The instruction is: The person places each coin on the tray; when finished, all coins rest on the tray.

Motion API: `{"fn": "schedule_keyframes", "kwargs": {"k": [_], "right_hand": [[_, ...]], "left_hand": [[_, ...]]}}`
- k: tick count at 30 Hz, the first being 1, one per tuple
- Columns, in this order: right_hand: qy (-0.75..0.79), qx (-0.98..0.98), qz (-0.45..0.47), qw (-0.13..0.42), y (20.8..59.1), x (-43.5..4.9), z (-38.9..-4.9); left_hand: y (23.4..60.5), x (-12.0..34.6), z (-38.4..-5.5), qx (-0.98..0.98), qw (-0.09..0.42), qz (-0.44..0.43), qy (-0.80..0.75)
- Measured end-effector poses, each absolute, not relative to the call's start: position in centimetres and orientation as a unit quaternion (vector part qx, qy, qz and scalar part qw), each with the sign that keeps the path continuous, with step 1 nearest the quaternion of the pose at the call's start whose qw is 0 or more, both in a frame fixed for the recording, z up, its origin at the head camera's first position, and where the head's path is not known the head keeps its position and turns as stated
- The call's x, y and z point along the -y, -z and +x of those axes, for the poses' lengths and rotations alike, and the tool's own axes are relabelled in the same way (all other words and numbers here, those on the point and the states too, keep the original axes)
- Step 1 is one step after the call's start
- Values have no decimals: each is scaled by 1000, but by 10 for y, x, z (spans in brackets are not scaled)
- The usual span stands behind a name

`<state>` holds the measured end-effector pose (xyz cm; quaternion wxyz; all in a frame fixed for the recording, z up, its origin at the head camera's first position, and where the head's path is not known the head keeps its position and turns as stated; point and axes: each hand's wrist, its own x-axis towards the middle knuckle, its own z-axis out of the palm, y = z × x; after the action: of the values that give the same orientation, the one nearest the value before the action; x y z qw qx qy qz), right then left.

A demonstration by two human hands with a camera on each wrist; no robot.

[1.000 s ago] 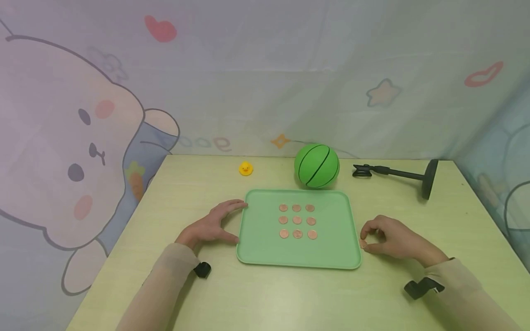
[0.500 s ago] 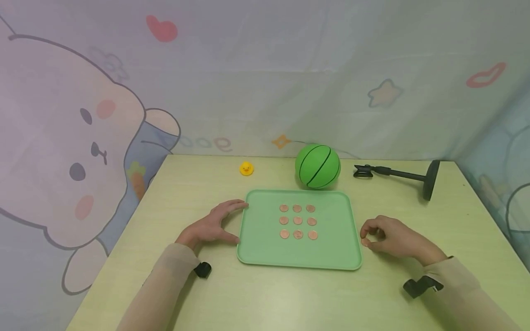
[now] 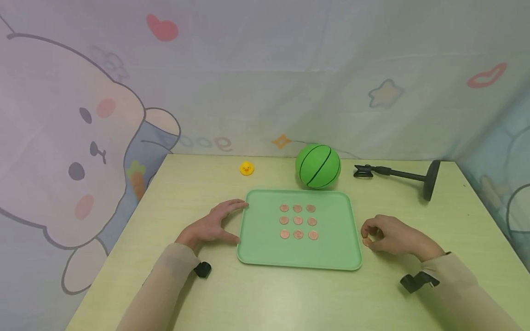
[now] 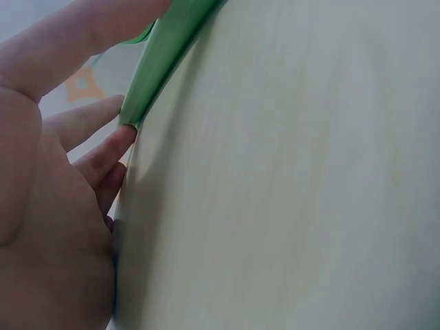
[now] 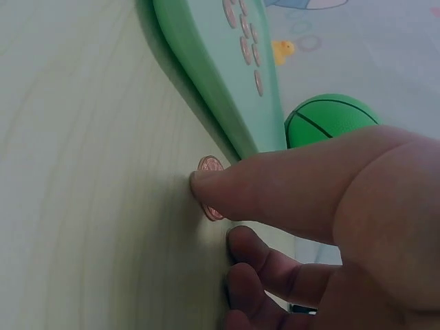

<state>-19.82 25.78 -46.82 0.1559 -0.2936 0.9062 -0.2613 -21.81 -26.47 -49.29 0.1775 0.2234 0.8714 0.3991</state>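
A light green tray lies on the table with several copper coins set on it in a square of even rows. At its left rim, my left hand has thumb and fingers spread, the tips touching the edge. The left wrist view shows those fingers against the tray's side. Just off the tray's right edge, my right hand pinches a copper coin between thumb and index finger, low over the table. The thumb covers much of the coin, and the other fingers are curled.
Behind the tray sits a green ball with black lines. A small yellow rubber duck stands to its left. A black stand lies on its side at the back right. A printed cloth hangs behind the table.
My right wrist has shifted slightly, and the pinched coin stays beside the tray's right edge. The left hand and the coins on the tray have not visibly moved.
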Motion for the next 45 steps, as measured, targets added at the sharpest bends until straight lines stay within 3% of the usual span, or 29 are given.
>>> {"fn": "schedule_keyframes", "kwargs": {"k": [24, 45], "right_hand": [[280, -914, -268, 117, 469, -254, -189], [311, -899, -263, 161, 466, -261, -188]], "left_hand": [[492, 264, -217, -870, 181, 220, -402], [492, 264, -218, -872, 175, 227, -397]]}}
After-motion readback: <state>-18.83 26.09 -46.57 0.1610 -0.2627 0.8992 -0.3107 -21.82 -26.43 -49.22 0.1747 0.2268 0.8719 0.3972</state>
